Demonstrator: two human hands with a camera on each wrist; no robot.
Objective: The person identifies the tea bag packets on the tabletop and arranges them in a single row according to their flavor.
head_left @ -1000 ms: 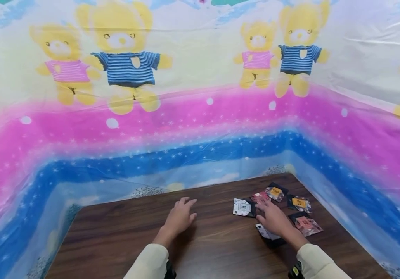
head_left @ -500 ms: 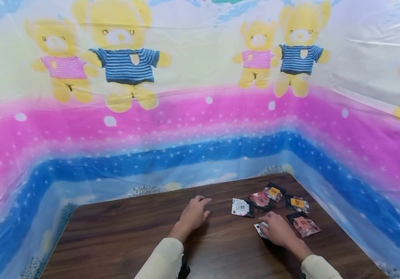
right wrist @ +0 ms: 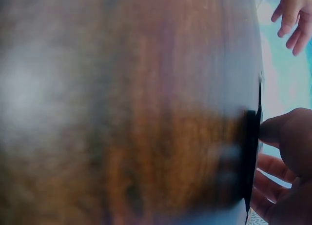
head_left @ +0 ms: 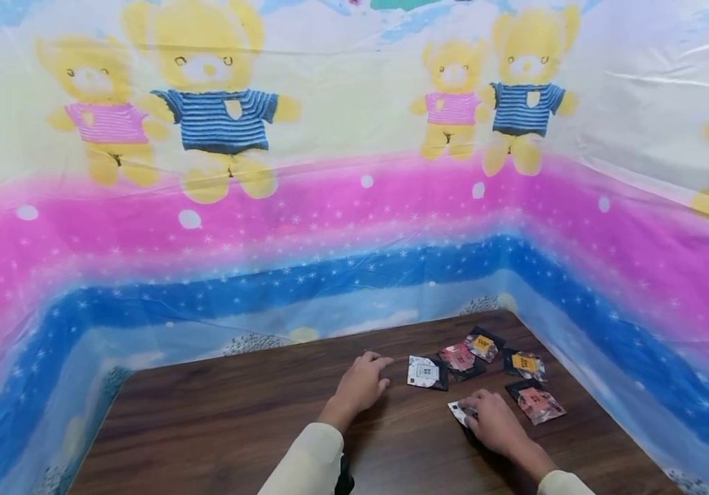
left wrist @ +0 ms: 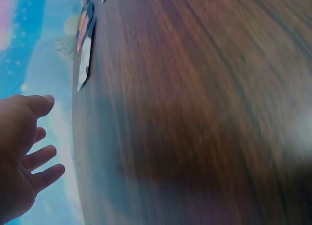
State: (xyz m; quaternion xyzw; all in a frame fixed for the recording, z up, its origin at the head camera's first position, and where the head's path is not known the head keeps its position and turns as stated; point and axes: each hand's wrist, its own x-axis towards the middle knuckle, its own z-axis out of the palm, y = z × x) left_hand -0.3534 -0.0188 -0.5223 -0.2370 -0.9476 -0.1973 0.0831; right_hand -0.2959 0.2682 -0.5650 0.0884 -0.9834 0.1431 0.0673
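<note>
My right hand [head_left: 495,421] pinches a flat black-and-white sachet [head_left: 456,412] on the right half of the table. Only its white corner shows past the fingers in the head view. From the right wrist, the sachet's dark edge [right wrist: 251,152] appears between thumb and fingers. My left hand [head_left: 362,381] hovers over the table with fingers spread loosely, holding nothing. Just right of it lies another white-and-black sachet [head_left: 425,372], also seen edge-on in the left wrist view.
Behind and right of the right hand lie a red sachet [head_left: 458,357], an orange-labelled one [head_left: 484,344], a second orange-labelled one [head_left: 524,364] and another red one [head_left: 538,402]. A bear-printed cloth [head_left: 329,247] encloses the brown wooden table [head_left: 218,419].
My right hand has drawn back toward me from the red sachet, down onto the nearest white one. The left hand has moved right, toward the other white sachet.
</note>
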